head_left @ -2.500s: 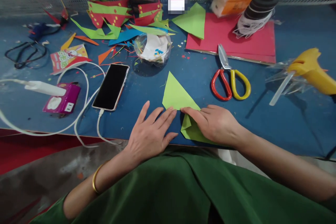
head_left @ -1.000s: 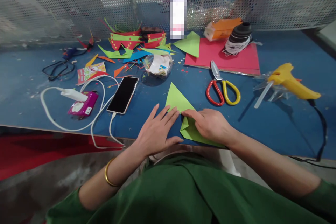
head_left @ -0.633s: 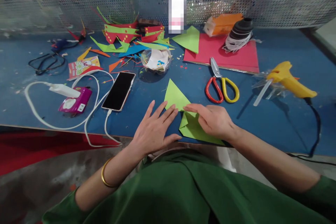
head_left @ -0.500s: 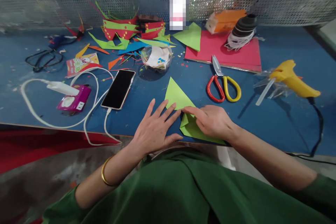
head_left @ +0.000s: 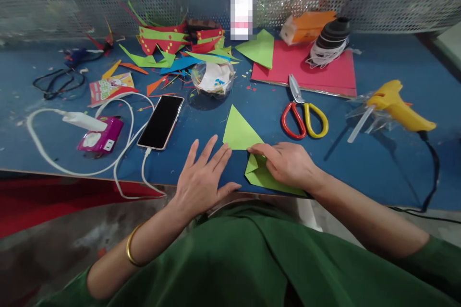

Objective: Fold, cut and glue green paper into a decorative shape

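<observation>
A folded light green paper (head_left: 239, 129) lies near the front edge of the blue table, its top coming to a point and its lower part showing creased flaps. My left hand (head_left: 201, 175) rests flat with fingers spread, its fingertips beside the paper's left corner. From the right, my right hand (head_left: 291, 165) presses on the paper with its index finger stretched out at the fold; the other fingers are curled and partly hidden. Just beyond lie scissors (head_left: 296, 90) with one red and one yellow handle.
A phone (head_left: 161, 122) with a white cable and a purple socket block (head_left: 104, 135) lie left. Behind are a clear bowl (head_left: 212, 79), paper masks (head_left: 162, 39) and red sheets (head_left: 334, 74). A yellow glue gun (head_left: 399, 105) lies right.
My left hand has slid left and off most of the green paper. My right hand keeps its finger at the fold. The whole view has shifted slightly.
</observation>
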Demonstrator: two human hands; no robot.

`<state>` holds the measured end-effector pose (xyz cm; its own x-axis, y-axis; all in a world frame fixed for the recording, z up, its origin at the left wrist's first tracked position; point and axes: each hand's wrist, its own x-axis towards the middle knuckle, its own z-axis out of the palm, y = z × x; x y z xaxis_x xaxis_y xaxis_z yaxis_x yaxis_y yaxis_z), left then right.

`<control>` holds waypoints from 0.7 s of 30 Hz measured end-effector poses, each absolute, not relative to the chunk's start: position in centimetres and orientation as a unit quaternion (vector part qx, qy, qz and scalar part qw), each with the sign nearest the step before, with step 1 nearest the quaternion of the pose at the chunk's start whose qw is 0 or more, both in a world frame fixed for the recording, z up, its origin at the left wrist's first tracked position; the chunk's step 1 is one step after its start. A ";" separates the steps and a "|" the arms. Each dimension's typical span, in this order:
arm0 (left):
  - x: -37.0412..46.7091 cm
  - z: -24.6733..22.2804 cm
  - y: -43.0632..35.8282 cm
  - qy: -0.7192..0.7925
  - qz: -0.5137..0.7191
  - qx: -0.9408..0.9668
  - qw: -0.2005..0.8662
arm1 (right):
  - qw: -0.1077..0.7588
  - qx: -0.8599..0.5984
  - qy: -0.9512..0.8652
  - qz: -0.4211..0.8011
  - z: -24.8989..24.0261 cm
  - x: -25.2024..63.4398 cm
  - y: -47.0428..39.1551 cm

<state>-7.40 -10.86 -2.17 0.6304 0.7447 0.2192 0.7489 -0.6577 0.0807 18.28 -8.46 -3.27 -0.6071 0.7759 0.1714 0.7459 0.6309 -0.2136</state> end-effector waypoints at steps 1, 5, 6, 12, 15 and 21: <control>-7.5 -2.1 -10.9 -0.413 -0.115 -0.904 0.010 | 0.121 -0.425 -0.895 0.063 -3.3 18.3 -8.4; -6.9 -1.8 -10.6 -0.397 -0.104 -0.912 -0.009 | 0.112 -0.433 -0.891 0.083 -3.3 18.2 -8.4; -6.7 -1.8 -10.4 -0.395 -0.100 -0.913 -0.018 | 0.115 -0.437 -0.887 0.092 -3.3 18.1 -8.4; -6.9 -2.3 -9.3 -0.410 -0.155 -0.892 -0.111 | 0.145 -0.450 -0.872 0.128 -3.1 18.0 -8.4; -7.0 -2.3 -8.0 -0.517 -0.265 -0.803 -0.129 | 0.175 -0.482 -0.848 0.134 -2.8 17.9 -8.4; -5.3 -1.2 -5.7 -0.645 -0.205 -0.723 -0.138 | 0.203 -0.624 -0.746 0.119 -2.4 17.2 -7.5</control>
